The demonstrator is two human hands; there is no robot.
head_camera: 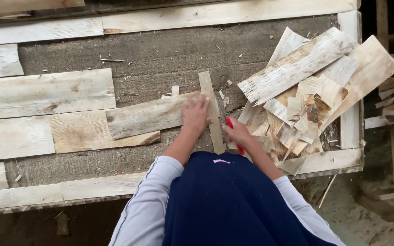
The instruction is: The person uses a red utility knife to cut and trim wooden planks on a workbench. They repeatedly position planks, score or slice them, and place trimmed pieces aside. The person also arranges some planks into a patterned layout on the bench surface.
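The narrow wood strip (211, 111) lies on the tabletop (160, 59) w/ its long axis running away from the person, L hand (196, 115) flat on it, fingers spread, while R hand (238, 133), just right of the strip, has fingers clamped on a red-handled tool (233, 134).

The narrow pale wooden strip (211, 111) under the left hand (196, 115) is raw, matt wood. The grey weathered wooden board (147, 116) beside it looks rough and dry. The right hand (237, 132) holds a red tool (230, 124) with a smooth finish, maybe plastic. The heap of thin pale wood offcuts (306, 86) looks splintery and fibrous.
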